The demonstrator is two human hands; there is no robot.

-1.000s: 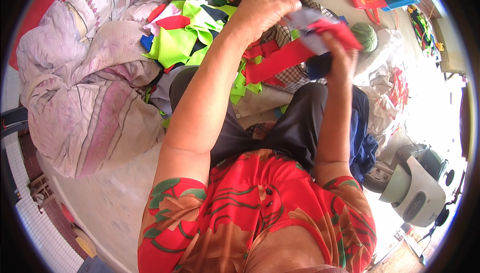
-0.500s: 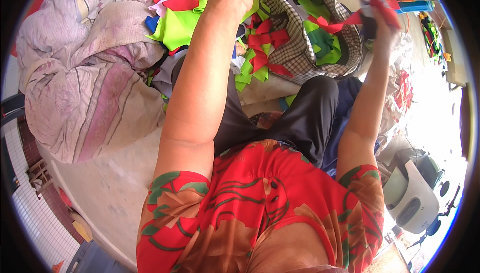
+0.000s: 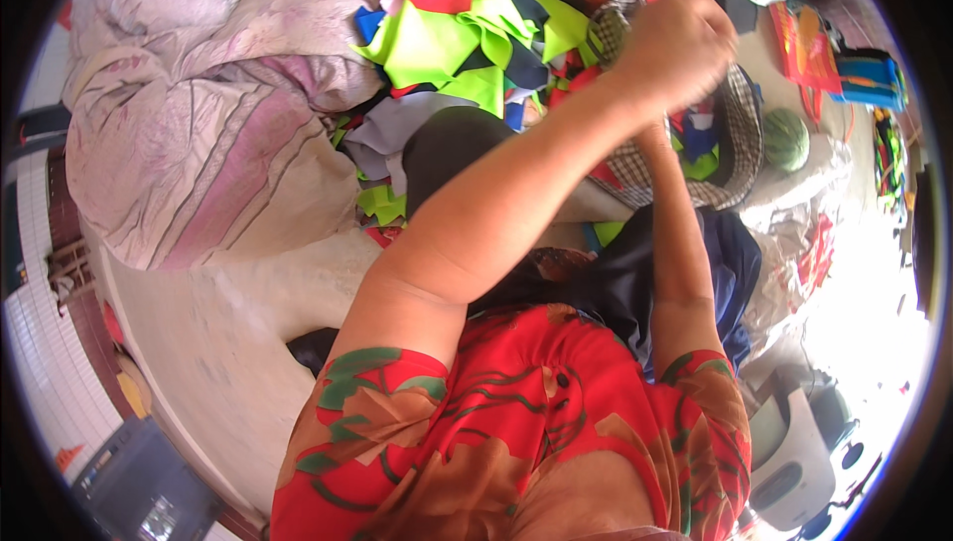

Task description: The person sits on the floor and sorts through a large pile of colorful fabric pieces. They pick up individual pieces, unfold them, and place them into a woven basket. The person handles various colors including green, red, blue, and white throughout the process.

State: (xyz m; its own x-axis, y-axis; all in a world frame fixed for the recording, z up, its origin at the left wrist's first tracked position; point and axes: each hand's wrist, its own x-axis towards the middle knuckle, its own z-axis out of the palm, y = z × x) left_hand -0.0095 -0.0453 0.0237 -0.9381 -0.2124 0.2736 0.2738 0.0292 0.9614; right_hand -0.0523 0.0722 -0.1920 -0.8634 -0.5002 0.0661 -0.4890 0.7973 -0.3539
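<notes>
Her left hand [image 3: 680, 45] is closed over the checked bag's [image 3: 735, 144] far rim; the right hand is hidden. Most bright cloth scraps [image 3: 447, 40] lie outside, left.

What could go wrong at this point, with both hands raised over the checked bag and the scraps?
1. The left hand hides the right hand behind it, so whatever they hold cannot be checked and could slip unnoticed.
2. The checked bag gapes beside the loose pile of fabric scraps; a dropped piece might be lost among them.
</notes>
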